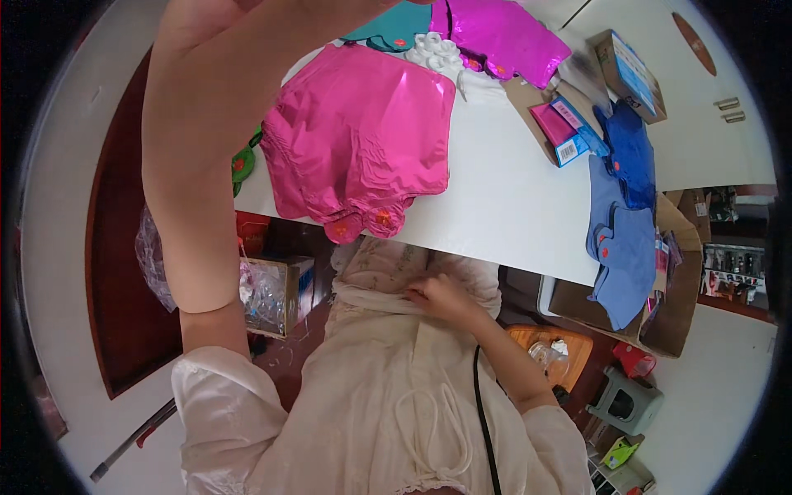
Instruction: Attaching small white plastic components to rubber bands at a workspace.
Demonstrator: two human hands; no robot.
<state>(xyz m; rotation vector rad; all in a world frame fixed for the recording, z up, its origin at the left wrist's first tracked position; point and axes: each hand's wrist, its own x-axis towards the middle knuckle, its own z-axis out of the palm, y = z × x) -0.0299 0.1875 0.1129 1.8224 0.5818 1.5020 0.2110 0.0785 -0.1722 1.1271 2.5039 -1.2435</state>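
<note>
My left arm rises along the left side, and my left hand (280,37) is close up, cut off by the upper edge; its fingers do not show. My right hand (444,299) rests on my lap against the cream dress (371,355), fingers loosely bent and nothing visible in them. Beyond it, a stack of flat, shiny pink foil balloons (363,124) lies on the white table (511,198), its rounded tabs with orange-red marks hanging over the near edge. Neither hand is seen touching the stack.
Magenta foil balloons (507,37), teal ones (388,29) and a white coiled bundle (435,54) lie at the back. Blue balloons (627,247) drape off the table's right edge, above a cardboard box (676,305). A wooden stool (573,363) and a grey stool (625,402) stand right.
</note>
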